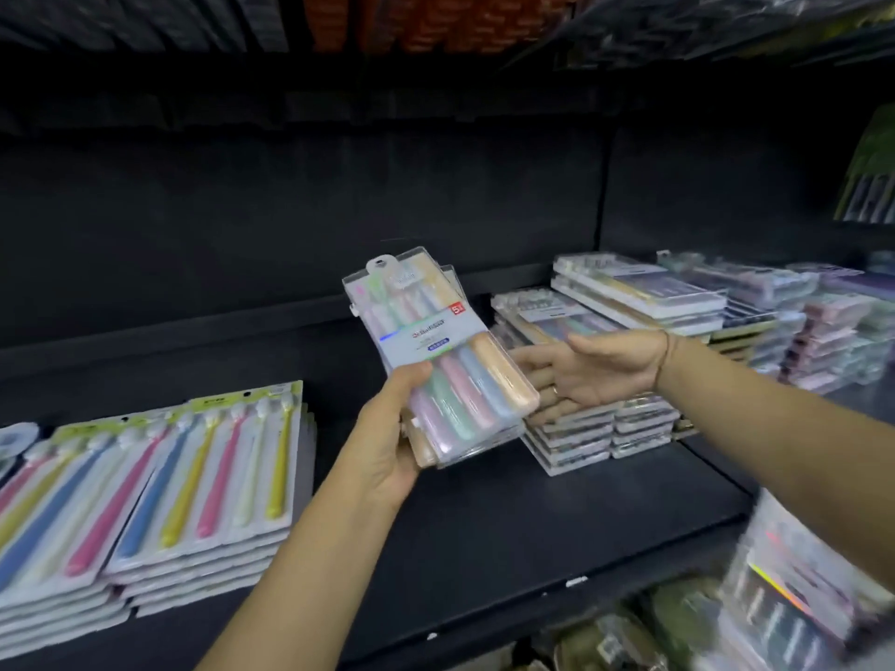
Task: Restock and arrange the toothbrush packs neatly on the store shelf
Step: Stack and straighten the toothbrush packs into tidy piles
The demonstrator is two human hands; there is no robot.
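Observation:
My left hand grips a small stack of clear toothbrush packs by their lower end, held tilted above the black shelf. The top pack shows pastel pink, green, blue and orange handles. My right hand reaches in from the right with fingers straight, just behind the held packs' right edge and above a low stack of similar packs lying on the shelf. Whether its fingertips touch the held packs is hidden.
Piles of flat carded toothbrush packs lie at the shelf's left. More stacked clear packs fill the back right. Blurred packs sit at the lower right edge. Bare shelf shows between the left and right stacks.

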